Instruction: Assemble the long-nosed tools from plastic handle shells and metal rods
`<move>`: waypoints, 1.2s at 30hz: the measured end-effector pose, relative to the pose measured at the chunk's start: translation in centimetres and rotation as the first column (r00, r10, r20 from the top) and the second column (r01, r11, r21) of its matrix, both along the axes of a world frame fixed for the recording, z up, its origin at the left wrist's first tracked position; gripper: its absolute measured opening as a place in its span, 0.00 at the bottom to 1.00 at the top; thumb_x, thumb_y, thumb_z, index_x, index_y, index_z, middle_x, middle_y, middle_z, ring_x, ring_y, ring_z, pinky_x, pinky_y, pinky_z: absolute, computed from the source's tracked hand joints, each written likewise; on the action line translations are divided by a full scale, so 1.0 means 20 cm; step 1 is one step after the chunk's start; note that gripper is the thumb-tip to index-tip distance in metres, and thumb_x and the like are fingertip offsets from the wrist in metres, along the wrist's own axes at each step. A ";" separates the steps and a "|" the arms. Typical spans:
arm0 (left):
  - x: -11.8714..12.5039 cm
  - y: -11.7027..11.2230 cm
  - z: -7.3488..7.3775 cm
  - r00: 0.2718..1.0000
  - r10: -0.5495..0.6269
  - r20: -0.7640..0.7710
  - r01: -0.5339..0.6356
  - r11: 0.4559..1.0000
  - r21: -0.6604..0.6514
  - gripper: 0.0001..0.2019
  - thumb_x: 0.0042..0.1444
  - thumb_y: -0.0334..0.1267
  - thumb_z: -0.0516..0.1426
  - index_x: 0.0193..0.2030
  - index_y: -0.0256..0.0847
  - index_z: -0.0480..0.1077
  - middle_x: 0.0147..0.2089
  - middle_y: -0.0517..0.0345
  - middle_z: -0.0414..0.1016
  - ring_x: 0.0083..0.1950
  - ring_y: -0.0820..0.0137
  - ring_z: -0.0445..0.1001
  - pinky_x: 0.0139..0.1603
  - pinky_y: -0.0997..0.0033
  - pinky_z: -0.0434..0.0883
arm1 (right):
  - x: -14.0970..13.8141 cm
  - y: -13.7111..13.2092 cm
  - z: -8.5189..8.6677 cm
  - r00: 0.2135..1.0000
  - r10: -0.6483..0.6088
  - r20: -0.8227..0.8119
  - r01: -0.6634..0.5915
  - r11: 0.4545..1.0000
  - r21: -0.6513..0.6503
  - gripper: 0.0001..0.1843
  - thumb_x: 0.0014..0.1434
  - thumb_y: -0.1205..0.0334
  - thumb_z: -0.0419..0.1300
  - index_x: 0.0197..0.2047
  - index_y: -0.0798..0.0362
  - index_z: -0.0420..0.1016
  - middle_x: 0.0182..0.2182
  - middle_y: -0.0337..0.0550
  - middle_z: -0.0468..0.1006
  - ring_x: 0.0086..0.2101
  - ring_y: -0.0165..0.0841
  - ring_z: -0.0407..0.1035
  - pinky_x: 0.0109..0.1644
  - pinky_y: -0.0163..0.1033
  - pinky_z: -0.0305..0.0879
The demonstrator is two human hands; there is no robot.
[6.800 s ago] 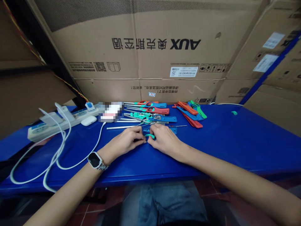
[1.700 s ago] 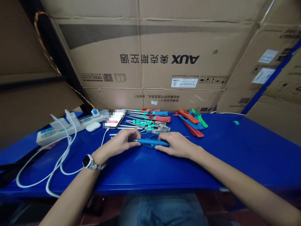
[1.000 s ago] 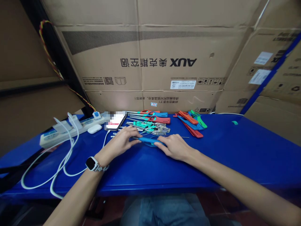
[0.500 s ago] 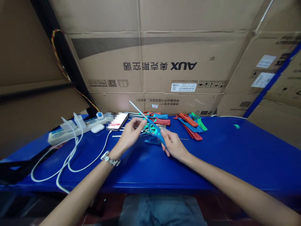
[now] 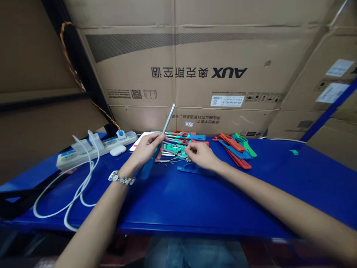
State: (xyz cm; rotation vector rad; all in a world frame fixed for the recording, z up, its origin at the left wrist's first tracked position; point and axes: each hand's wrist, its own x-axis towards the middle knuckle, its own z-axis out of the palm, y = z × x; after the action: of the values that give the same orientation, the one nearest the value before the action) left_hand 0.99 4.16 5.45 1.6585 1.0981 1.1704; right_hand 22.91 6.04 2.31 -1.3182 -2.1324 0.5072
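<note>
My left hand is closed round a long lighter with a blue handle; its metal tube points up and to the right, above the table. My right hand reaches into a pile of small green and metal parts, fingers curled on them; what they pinch is too small to name. A loose blue handle shell lies on the blue table just below my right hand. Behind the pile lie finished lighters with red and blue handles.
A heap of red, blue and green handle shells sits right of my right hand. At the left are a white power strip with white cables, an earbud case and a phone. Cardboard boxes wall off the back.
The lighter has passed from both hands to my left hand alone and swung more upright. My right hand has let go and moved to the parts pile. The view shifted slightly.
</note>
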 end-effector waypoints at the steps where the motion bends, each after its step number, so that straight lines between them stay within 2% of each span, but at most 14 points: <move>1: -0.03 0.00 0.00 0.995 0.050 -0.086 -0.046 0.998 0.041 0.14 0.61 0.49 0.54 0.37 0.38 0.68 0.21 0.66 0.64 0.14 0.76 0.63 0.13 0.76 0.62 | -0.04 0.06 0.02 0.997 -0.016 0.075 0.014 0.999 0.036 0.10 0.61 0.60 0.55 0.30 0.52 0.75 0.28 0.39 0.80 0.30 0.32 0.72 0.32 0.34 0.59; 4: -0.08 0.01 -0.03 0.933 0.169 -0.318 -0.140 0.984 0.111 0.14 0.62 0.48 0.53 0.32 0.39 0.66 0.21 0.65 0.64 0.14 0.75 0.63 0.14 0.76 0.59 | -0.18 0.20 0.05 0.964 0.000 0.265 -0.031 0.993 0.114 0.11 0.62 0.59 0.55 0.39 0.52 0.79 0.37 0.44 0.81 0.38 0.36 0.74 0.40 0.37 0.63; 6: -0.10 0.02 -0.05 0.877 0.201 -0.436 -0.147 0.977 0.154 0.15 0.62 0.47 0.52 0.29 0.39 0.66 0.21 0.63 0.66 0.15 0.74 0.63 0.16 0.75 0.58 | -0.27 0.27 0.05 0.954 0.033 0.299 -0.072 0.990 0.121 0.11 0.59 0.57 0.59 0.41 0.52 0.80 0.42 0.49 0.80 0.43 0.40 0.73 0.46 0.40 0.63; 10: -0.11 0.04 -0.08 0.804 0.218 -0.554 -0.106 0.968 0.227 0.15 0.63 0.46 0.50 0.30 0.39 0.69 0.22 0.60 0.70 0.20 0.72 0.64 0.22 0.73 0.58 | -0.37 0.33 0.03 0.951 0.042 0.307 -0.083 0.989 0.120 0.07 0.54 0.61 0.64 0.35 0.55 0.80 0.45 0.54 0.78 0.48 0.46 0.71 0.52 0.45 0.62; 13: -0.10 0.05 -0.10 0.775 0.218 -0.592 -0.083 0.966 0.246 0.15 0.63 0.45 0.50 0.33 0.39 0.70 0.24 0.59 0.71 0.24 0.70 0.66 0.25 0.72 0.58 | -0.35 0.34 0.01 0.972 0.034 0.233 -0.064 0.991 0.119 0.05 0.55 0.63 0.63 0.35 0.56 0.78 0.42 0.52 0.79 0.45 0.41 0.72 0.50 0.42 0.64; 18: -0.07 0.03 -0.11 0.775 0.180 -0.605 -0.006 0.961 0.278 0.16 0.65 0.45 0.49 0.31 0.39 0.68 0.26 0.58 0.71 0.26 0.68 0.67 0.29 0.70 0.58 | -0.19 0.25 -0.04 1.000 0.026 -0.004 -0.026 0.996 0.085 0.13 0.64 0.63 0.52 0.49 0.58 0.71 0.37 0.45 0.80 0.35 0.30 0.73 0.38 0.34 0.66; 19: -0.05 0.02 -0.10 0.779 0.164 -0.605 0.018 0.959 0.284 0.16 0.66 0.45 0.49 0.31 0.40 0.68 0.26 0.58 0.71 0.27 0.68 0.67 0.29 0.70 0.58 | -0.14 0.22 -0.05 0.976 0.045 -0.211 -0.045 0.999 0.006 0.14 0.63 0.63 0.53 0.50 0.58 0.71 0.34 0.44 0.79 0.32 0.30 0.73 0.36 0.34 0.66; 20: -0.04 0.01 -0.10 0.783 0.144 -0.605 0.047 0.956 0.288 0.15 0.66 0.45 0.48 0.32 0.40 0.68 0.27 0.58 0.72 0.27 0.68 0.68 0.30 0.70 0.59 | -0.08 0.18 -0.06 0.920 0.035 -0.390 -0.065 0.996 -0.064 0.15 0.62 0.60 0.54 0.50 0.57 0.71 0.31 0.42 0.79 0.30 0.30 0.72 0.33 0.34 0.65; 22: -0.01 -0.02 -0.10 0.788 0.096 -0.608 0.109 0.950 0.291 0.16 0.67 0.46 0.48 0.34 0.40 0.69 0.28 0.58 0.72 0.28 0.67 0.69 0.30 0.70 0.60 | 0.02 0.11 -0.06 0.787 -0.052 -0.614 -0.088 0.977 -0.195 0.13 0.60 0.56 0.57 0.44 0.54 0.73 0.31 0.41 0.79 0.29 0.30 0.71 0.27 0.32 0.61; 26: 0.05 -0.04 -0.10 0.769 0.007 -0.640 0.203 0.945 0.255 0.18 0.67 0.48 0.47 0.34 0.40 0.70 0.27 0.59 0.71 0.27 0.68 0.67 0.30 0.71 0.60 | 0.16 0.02 -0.03 0.489 -0.236 -0.840 -0.074 0.948 -0.310 0.13 0.54 0.52 0.62 0.36 0.52 0.70 0.34 0.44 0.81 0.32 0.33 0.76 0.29 0.33 0.62; 28: 0.06 -0.05 -0.10 0.758 -0.024 -0.651 0.227 0.946 0.230 0.18 0.66 0.48 0.48 0.33 0.39 0.70 0.25 0.60 0.70 0.27 0.69 0.67 0.29 0.71 0.60 | 0.18 -0.01 -0.01 0.391 -0.259 -0.883 -0.073 0.948 -0.310 0.15 0.54 0.50 0.64 0.35 0.51 0.68 0.35 0.45 0.80 0.34 0.34 0.76 0.31 0.33 0.64; 30: 0.08 -0.06 -0.09 0.753 -0.044 -0.656 0.237 0.949 0.209 0.19 0.66 0.49 0.48 0.33 0.39 0.71 0.25 0.60 0.70 0.26 0.69 0.66 0.28 0.72 0.59 | 0.17 -0.02 0.00 0.358 -0.250 -0.899 -0.076 0.952 -0.295 0.17 0.52 0.49 0.66 0.35 0.51 0.69 0.33 0.43 0.79 0.33 0.33 0.75 0.30 0.32 0.64; 36: 0.07 -0.08 -0.10 0.752 -0.060 -0.656 0.244 0.951 0.192 0.19 0.66 0.48 0.48 0.41 0.39 0.75 0.26 0.58 0.72 0.27 0.68 0.67 0.27 0.72 0.61 | 0.13 -0.02 -0.02 0.432 -0.116 -0.894 -0.066 0.985 -0.160 0.21 0.43 0.45 0.71 0.30 0.52 0.72 0.21 0.32 0.66 0.22 0.25 0.56 0.24 0.32 0.53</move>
State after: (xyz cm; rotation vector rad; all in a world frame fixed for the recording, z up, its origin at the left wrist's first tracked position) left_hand 2.44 2.61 3.41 2.4279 1.2053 0.6499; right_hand 25.45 5.58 1.86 -0.8042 -1.1347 1.1158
